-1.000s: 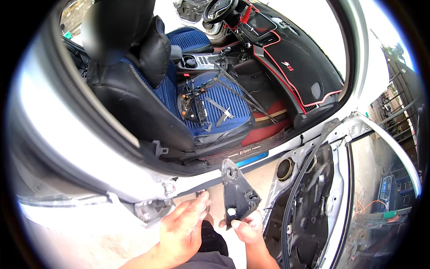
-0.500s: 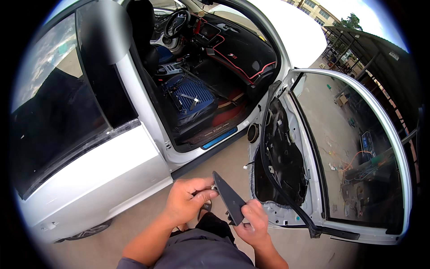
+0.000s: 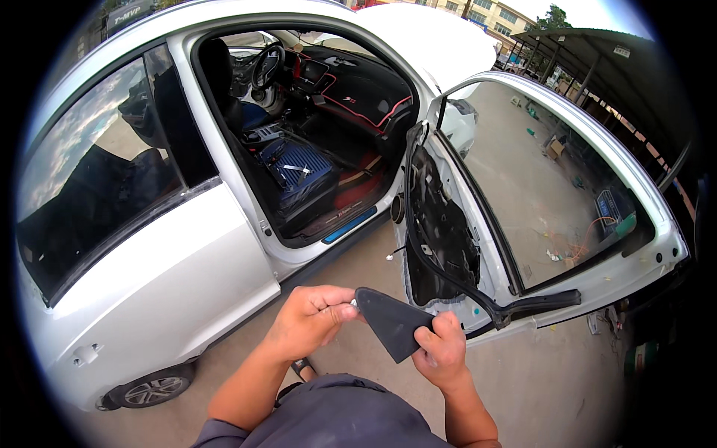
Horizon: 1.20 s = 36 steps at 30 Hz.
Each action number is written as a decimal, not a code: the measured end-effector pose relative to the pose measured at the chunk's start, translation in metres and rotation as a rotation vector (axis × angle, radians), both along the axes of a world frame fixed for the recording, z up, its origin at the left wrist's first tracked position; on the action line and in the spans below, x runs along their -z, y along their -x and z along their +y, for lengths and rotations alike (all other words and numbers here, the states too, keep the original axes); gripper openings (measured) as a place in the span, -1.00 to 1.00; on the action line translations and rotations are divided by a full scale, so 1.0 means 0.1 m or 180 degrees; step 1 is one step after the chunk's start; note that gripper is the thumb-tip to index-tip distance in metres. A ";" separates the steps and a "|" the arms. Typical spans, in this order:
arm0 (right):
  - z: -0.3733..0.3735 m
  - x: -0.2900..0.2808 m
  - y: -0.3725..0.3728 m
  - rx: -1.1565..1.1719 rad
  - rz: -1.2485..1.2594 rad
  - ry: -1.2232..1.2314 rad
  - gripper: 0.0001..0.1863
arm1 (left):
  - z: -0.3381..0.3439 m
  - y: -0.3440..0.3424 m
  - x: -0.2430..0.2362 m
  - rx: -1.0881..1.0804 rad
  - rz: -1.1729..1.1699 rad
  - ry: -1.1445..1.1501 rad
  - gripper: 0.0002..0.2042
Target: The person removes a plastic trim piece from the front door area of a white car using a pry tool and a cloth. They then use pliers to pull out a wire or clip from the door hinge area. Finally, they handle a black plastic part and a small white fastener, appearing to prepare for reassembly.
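Note:
In front of my body is a dark grey triangular trim piece (image 3: 394,325), its flat face turned up toward me. My left hand (image 3: 308,321) is closed at its narrow tip, thumb and fingers pinching there. A small whitish bit shows between those fingers and the edge; I cannot make out what it is. My right hand (image 3: 442,351) grips the wide end, thumb on the face and fingers curled behind. The underside of the piece is hidden.
The white car's front door (image 3: 523,293) stands open on the right, its inner side bare of lining. A black rubber strip (image 3: 485,305) hangs loose along it. Tools lie on the blue-covered seat (image 3: 299,168). The closed rear door (image 3: 172,254) is at left.
The trim piece has turned from nearly edge-on to show its broad face. Both hands still hold it, the right now slightly higher and further right. My view has shifted, with the car sitting further left.

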State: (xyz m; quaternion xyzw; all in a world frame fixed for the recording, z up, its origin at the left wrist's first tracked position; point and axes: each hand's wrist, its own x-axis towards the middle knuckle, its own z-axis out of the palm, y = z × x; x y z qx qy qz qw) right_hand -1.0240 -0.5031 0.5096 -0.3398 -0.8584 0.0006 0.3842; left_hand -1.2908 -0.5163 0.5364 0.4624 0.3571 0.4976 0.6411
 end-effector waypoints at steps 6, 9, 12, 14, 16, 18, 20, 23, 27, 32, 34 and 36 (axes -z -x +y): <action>-0.61 0.15 -0.62 -0.0247 0.0609 0.0762 -0.75 | -0.48 -0.76 -0.02 -0.0015 0.0073 0.0097 -0.80; -0.88 0.24 -0.85 -0.0133 0.0672 0.0735 -0.76 | -0.72 -1.05 -0.01 -0.0146 0.0193 0.0143 -0.80; -1.14 0.34 -1.00 0.0011 0.0859 0.0698 -0.75 | -0.96 -1.34 -0.06 -0.0352 0.0381 -0.0098 -0.79; -1.29 0.40 -1.06 0.0085 0.0993 0.0612 -0.74 | -1.07 -1.47 -0.09 -0.0387 0.0450 -0.0263 -0.77; -1.41 0.45 -1.11 0.0149 0.1091 0.0453 -0.71 | -1.19 -1.59 -0.10 -0.0348 0.0545 -0.0435 -0.76; -1.51 0.46 -1.21 0.0330 0.0923 0.0250 -0.68 | -1.23 -1.68 -0.11 -0.0237 0.0666 -0.0658 -0.76; -1.60 0.49 -1.30 0.0480 0.0813 -0.0010 -0.64 | -1.28 -1.71 -0.13 -0.0088 0.0884 -0.0872 -0.75; -1.68 0.55 -1.42 0.0539 0.0722 -0.0410 -0.58 | -1.28 -1.66 -0.27 0.0669 0.1049 -0.0788 -0.75; -1.88 0.60 -1.50 0.0449 0.0533 -0.0635 -0.51 | -1.24 -1.54 -0.39 0.1269 0.1211 -0.1638 -0.76; -1.98 0.69 -1.28 0.0426 0.0501 -0.0650 -0.57 | -1.31 -1.31 -0.36 0.1372 0.1523 -0.2598 -0.73; -2.02 0.75 -1.18 0.0556 0.0566 -0.0578 -0.52 | -1.32 -1.19 -0.34 0.1538 0.1617 -0.2691 -0.72; -1.95 0.71 -1.03 0.0682 0.0389 -0.0817 -0.29 | -1.30 -1.10 -0.31 0.1824 0.1643 -0.2756 -0.76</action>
